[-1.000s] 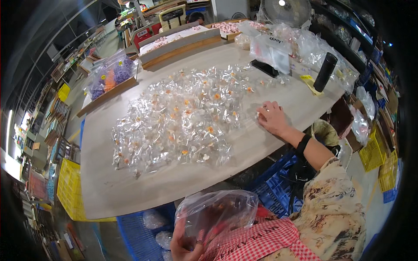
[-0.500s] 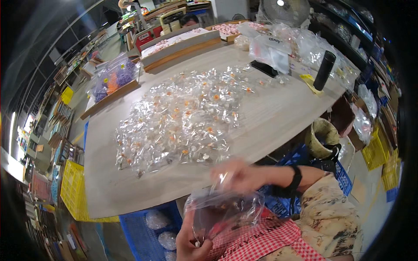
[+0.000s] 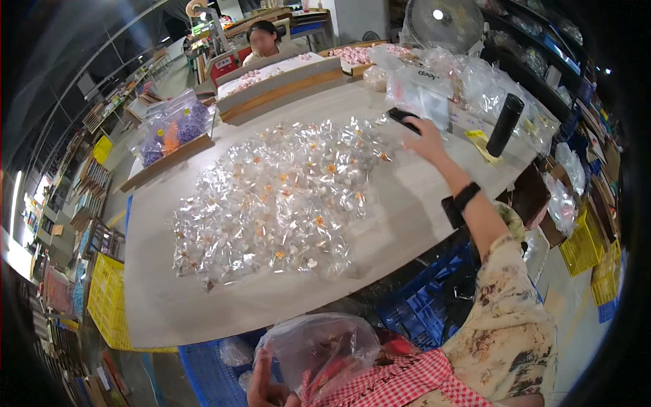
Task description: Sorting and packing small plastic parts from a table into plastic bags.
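My left hand [image 3: 271,383], at the lower edge, is closed on a large clear plastic bag [image 3: 319,342]. The bag lies against my red-and-white checked apron [image 3: 413,383], and reddish things show through it. My right arm stretches across the table, a black band on its wrist. With its fingers apart, my right hand [image 3: 427,141] is at the near right end of a black phone [image 3: 400,117]; whether the fingertips touch it is hard to tell. Left of that hand spreads a broad layer of small clear packets [image 3: 271,197] with white and orange pieces inside.
A black bottle [image 3: 505,125] stands on the right, beside a yellow paper [image 3: 480,142]. Clear bags [image 3: 488,81] and a fan [image 3: 444,27] are behind. Trays of pink pieces [image 3: 271,74] and bags of purple pieces [image 3: 193,119] line the far side. A person [image 3: 261,41] sits beyond.
My right hand has moved from above the bag's mouth to the phone at the far right. My left hand still grips the bag. The person opposite has raised their head.
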`<action>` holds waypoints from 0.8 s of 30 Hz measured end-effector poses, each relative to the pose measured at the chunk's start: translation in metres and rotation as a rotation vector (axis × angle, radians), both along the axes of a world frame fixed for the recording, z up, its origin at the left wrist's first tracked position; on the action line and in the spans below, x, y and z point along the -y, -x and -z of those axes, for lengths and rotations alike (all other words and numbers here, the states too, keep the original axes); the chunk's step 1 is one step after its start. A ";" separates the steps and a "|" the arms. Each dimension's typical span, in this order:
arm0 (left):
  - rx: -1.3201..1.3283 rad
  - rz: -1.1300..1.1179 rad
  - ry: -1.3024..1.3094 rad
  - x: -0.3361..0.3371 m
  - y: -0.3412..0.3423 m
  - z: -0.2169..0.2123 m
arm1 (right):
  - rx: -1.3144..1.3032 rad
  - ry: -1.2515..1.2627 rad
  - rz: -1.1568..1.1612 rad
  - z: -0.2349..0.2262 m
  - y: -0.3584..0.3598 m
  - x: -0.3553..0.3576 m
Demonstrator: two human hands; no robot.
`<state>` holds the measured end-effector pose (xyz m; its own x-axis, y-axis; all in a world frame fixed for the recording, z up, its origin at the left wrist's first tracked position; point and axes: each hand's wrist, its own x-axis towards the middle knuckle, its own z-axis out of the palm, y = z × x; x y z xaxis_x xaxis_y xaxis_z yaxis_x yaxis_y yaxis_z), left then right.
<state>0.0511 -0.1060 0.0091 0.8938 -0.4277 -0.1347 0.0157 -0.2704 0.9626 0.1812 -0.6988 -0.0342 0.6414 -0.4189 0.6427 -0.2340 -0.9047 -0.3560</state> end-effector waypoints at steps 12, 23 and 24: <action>-0.144 -0.152 0.085 0.031 -0.008 -0.021 | -0.546 -0.185 0.381 0.064 -0.022 0.033; -0.174 -0.151 0.127 0.040 -0.021 -0.020 | -0.290 -0.236 -0.327 0.013 -0.054 0.002; -0.162 -0.133 0.131 0.042 -0.021 -0.020 | -0.286 -0.226 -0.310 0.021 -0.056 0.013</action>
<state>0.0723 -0.1481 0.0287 0.9147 -0.3311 -0.2318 0.1994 -0.1290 0.9714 0.2369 -0.7120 -0.0552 0.8962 -0.2890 0.3366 -0.0830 -0.8545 -0.5127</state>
